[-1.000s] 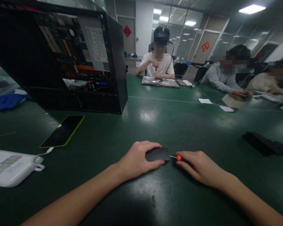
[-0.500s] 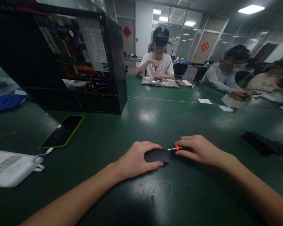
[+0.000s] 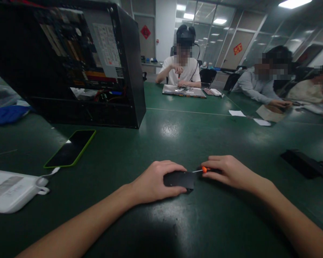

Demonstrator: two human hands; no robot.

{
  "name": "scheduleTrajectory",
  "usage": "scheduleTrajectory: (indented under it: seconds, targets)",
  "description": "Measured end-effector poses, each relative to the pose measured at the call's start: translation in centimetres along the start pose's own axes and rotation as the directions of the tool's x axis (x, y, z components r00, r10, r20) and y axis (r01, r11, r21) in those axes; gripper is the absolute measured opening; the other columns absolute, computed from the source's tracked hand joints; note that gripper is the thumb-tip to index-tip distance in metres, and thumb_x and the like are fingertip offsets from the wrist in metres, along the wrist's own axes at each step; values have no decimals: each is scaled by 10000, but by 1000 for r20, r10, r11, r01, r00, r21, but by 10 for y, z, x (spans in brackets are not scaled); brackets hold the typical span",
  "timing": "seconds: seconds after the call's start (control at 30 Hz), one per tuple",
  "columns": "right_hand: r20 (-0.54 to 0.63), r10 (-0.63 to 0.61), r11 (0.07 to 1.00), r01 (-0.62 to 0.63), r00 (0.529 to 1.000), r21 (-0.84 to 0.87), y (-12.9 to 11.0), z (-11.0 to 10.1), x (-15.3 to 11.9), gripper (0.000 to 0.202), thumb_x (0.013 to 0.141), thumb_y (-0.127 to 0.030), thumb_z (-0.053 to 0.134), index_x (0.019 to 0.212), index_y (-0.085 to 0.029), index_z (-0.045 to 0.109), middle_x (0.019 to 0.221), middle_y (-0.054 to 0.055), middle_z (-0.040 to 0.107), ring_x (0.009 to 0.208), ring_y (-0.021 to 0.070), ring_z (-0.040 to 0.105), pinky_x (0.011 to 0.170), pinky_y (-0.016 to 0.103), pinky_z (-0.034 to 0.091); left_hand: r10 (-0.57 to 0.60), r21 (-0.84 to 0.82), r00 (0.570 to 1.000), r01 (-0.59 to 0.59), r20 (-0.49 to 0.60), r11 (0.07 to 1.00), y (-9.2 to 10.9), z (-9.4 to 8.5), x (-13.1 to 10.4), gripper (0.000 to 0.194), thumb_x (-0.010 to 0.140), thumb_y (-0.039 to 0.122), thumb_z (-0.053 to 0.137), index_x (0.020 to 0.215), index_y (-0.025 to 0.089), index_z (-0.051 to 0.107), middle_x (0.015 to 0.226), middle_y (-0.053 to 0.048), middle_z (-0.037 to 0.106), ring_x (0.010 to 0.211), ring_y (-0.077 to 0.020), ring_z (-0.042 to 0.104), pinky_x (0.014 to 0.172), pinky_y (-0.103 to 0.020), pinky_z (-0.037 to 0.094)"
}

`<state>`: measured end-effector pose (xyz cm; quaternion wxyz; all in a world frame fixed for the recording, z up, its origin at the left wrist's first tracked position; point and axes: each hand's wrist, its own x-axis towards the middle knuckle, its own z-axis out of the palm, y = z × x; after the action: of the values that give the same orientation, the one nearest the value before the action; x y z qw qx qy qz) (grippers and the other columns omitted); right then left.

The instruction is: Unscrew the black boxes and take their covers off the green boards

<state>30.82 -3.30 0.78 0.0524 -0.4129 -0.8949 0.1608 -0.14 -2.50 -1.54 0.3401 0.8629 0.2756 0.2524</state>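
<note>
A small black box-shaped part (image 3: 181, 180) rests on the green table (image 3: 167, 143) in front of me. My left hand (image 3: 157, 181) grips it from the left, fingers along its far side and thumb along its near side. In my right hand (image 3: 226, 171) is a screwdriver (image 3: 204, 169) with an orange and black handle, held nearly level. Its thin metal shaft points left, and the tip is at the right end of the black part. Whether the tip sits in a screw is too small to tell. My right fingers hide most of the handle.
An open computer case (image 3: 131, 71) stands at the left back. Nearer lie a phone (image 3: 71, 148) with a green edge and a white power bank (image 3: 14, 191). A dark object (image 3: 303, 163) lies at right. Across the table, a person (image 3: 184, 68) works over a flat panel (image 3: 183, 91).
The view has shifted slightly. My left hand still holds the black part and my right hand the screwdriver, its tip still at the part's right end.
</note>
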Motion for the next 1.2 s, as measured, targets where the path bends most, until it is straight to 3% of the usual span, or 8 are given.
scheduleTrajectory:
  seconds: [0.2,0.47,0.63,0.8,1.03,1.2]
  targets:
    - [-48,-6,999,9,999,50,3,-8,-7,371,1042,-496,521,1175,-221,731,982,60,696,848,169,652,749,306,478,22,-6,999,-22,29,1000,1,-1,1,467,847,404,833,1255,214,707,1213,-53,750,1103,-231,695,996,-349,503]
    - [-87,-63,994,71,994,83,-12,17,6,383,1071,-440,474,1310,-201,656,1037,68,674,911,166,639,804,300,489,31,11,996,-32,80,999,0,-9,3,519,821,391,856,1280,206,701,1255,-78,743,1136,-253,694,1004,-360,501]
    - [-138,-117,987,131,984,96,-16,26,9,357,1085,-368,441,1326,-202,645,1048,76,666,939,169,635,829,312,506,-8,31,990,4,144,1000,-4,-21,2,472,814,400,855,1229,211,733,1168,-53,774,1016,-227,730,900,-316,514]
    - [-171,-124,986,140,978,85,-14,31,10,368,1091,-361,427,1344,-193,636,1010,74,670,898,166,640,800,314,506,-70,24,989,67,134,997,-7,-17,1,507,817,488,840,1238,221,748,1097,-45,796,933,-219,740,794,-293,501]
    - [-154,-128,990,135,980,38,-11,27,8,383,1091,-373,422,1354,-206,645,987,64,675,879,163,645,778,303,503,-35,28,986,31,162,999,-5,-27,1,513,817,472,843,1263,236,748,1068,-37,800,890,-205,737,766,-279,495]
    - [-148,-103,995,101,984,-21,-12,22,5,399,1093,-381,414,1360,-195,644,981,65,668,865,162,638,767,300,495,-82,72,985,72,150,995,-7,-33,-1,500,790,489,859,1219,245,777,1041,-37,806,884,-210,741,781,-286,500]
